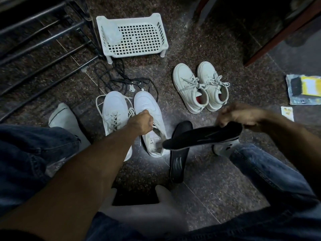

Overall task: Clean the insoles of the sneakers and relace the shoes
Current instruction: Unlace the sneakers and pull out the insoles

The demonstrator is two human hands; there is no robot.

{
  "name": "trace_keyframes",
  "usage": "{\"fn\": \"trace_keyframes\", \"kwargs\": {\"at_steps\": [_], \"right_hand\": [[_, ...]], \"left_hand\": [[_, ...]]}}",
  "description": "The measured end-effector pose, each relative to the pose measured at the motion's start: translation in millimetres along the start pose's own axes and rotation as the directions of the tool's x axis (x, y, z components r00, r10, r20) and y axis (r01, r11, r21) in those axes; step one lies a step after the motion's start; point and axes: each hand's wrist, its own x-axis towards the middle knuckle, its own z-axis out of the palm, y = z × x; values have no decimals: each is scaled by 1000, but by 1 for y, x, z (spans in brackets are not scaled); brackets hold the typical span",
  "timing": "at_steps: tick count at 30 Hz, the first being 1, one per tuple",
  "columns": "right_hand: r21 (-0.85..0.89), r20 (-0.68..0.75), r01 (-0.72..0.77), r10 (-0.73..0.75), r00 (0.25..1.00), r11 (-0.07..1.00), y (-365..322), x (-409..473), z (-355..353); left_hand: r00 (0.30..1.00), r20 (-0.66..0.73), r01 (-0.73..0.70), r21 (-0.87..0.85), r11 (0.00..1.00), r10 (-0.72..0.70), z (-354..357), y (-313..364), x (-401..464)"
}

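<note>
Black insole [203, 137], white sneakers [132, 119]

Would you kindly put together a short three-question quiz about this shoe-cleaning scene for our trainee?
1. True or false: the right hand holds a black insole in the air.
2. What does the left hand grip? A) the white basket B) the near sneaker without a lace C) the black laces
3. Fill in: a second black insole lies on the ____.

Key: 1 true; 2 B; 3 floor.
</note>
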Motion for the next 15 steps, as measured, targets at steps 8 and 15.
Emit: {"fn": "trace_keyframes", "kwargs": {"at_steps": [8,15], "right_hand": [[114,-262,48,-17,965,992,29,21,-15],[278,-268,86,-9,963,957,38,80,123]], "left_hand": [[998,55,41,35,999,-43,-13,2,-9],[998,48,43,130,991,-50,-18,-3,-20]]}}
